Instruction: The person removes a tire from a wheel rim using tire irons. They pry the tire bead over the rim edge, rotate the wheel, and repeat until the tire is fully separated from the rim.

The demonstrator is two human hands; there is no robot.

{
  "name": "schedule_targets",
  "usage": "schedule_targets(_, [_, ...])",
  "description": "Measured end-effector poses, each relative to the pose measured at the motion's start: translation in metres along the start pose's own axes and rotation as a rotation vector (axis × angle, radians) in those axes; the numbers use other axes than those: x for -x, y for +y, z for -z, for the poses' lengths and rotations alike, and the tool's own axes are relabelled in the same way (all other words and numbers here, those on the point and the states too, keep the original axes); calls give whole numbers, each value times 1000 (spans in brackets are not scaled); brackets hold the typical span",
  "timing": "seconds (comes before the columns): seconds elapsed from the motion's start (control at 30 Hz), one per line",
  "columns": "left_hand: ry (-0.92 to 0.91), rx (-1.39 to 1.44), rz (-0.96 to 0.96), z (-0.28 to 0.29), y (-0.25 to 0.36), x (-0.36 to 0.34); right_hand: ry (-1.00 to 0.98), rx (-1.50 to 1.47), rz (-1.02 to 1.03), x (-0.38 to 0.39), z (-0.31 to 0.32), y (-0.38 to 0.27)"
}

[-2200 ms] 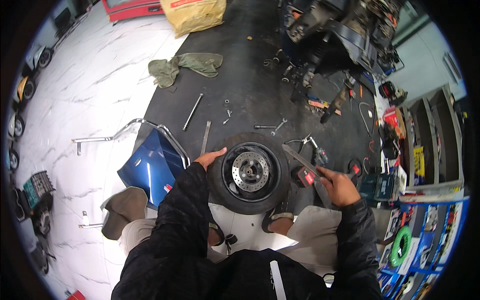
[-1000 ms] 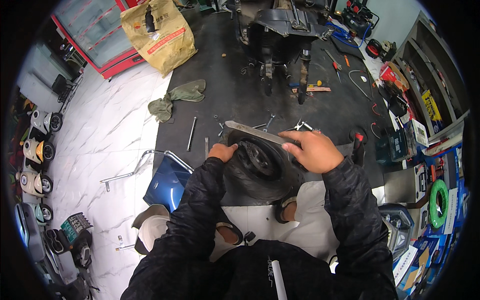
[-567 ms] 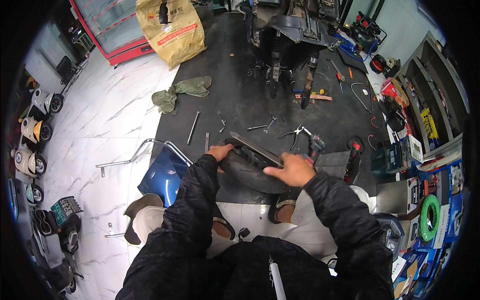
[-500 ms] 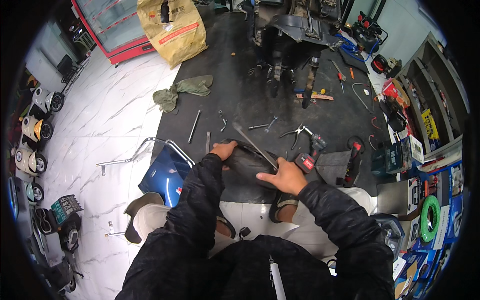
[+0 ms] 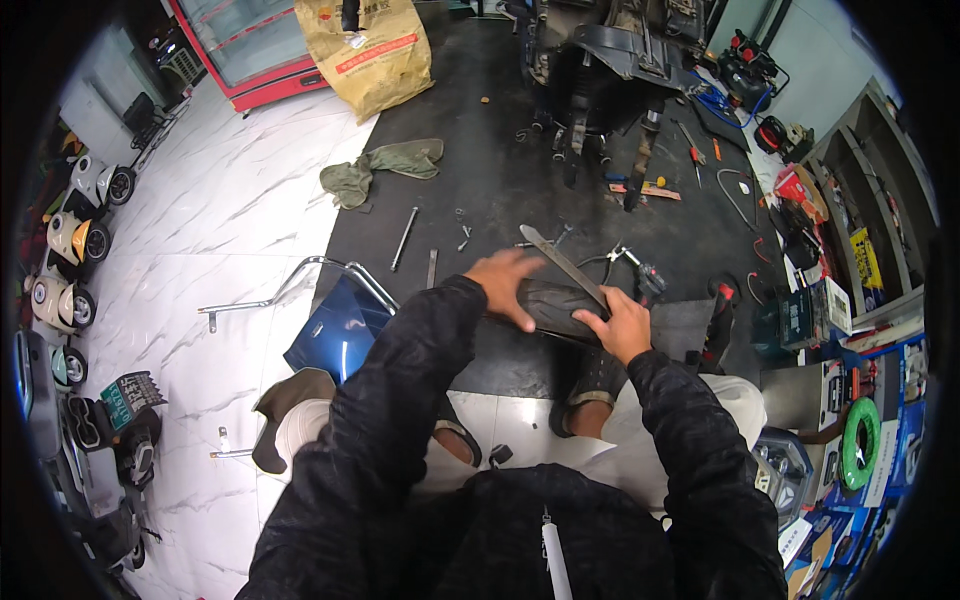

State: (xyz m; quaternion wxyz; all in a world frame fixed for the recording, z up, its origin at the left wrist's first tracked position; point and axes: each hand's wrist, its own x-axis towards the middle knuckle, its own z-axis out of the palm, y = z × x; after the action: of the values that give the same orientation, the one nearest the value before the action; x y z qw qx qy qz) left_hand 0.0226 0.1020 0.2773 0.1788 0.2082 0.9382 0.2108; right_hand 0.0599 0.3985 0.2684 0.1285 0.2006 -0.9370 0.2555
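Observation:
My right hand [image 5: 625, 326] is closed on a flat metal pry bar [image 5: 557, 256], its blade slanting up to the left. The same hand rests against a dark, curved, ridged piece [image 5: 562, 305] that looks like a tyre. My left hand [image 5: 505, 287], slightly blurred, has its fingers spread at the left end of this piece; whether it touches is unclear. Pliers [image 5: 622, 254] lie just beyond, beside a cordless drill [image 5: 652, 279] partly hidden by my right hand. A second flat bar [image 5: 432, 268] lies left of the left hand.
On the black mat lie a long wrench [image 5: 404, 240] and a green cloth [image 5: 380, 172]. A partly dismantled vehicle [image 5: 625, 55] stands ahead. To the left are a blue panel [image 5: 340, 332] and a bent chrome rail [image 5: 290, 285]. Shelves [image 5: 870, 190] and boxes line the right.
My left hand has let go of the dark piece's left end and its fingers have spread. The dark piece, the bar and my right hand have moved up and right; the view has shifted slightly.

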Motion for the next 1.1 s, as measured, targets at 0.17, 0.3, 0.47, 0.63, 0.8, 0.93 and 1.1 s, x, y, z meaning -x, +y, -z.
schedule_targets(0.17, [86, 19, -152, -17, 25, -12, -24, 17, -155, -4, 23, 12])
schedule_targets(0.3, [211, -27, -187, -7, 42, -23, 89, 36, -537, -20, 45, 7])
schedule_targets(0.47, [339, -12, -4, 35, 81, -19, 347, -431, -469, -43, 101, -8])
schedule_targets(0.63, [442, -5, 77, 81, 67, 4, 378, -731, -399, -50, 163, -26])
schedule_targets(0.8, [258, 78, 278, 44, 33, 0, 175, -1063, -572, -80, 173, -53])
schedule_targets(0.93, [324, 67, 281, 28, 12, -7, 74, -1119, -491, -112, 151, -65])
schedule_targets(1.1, [326, 77, 321, 34, 17, -9, 133, -857, -341, -144, 113, -67])
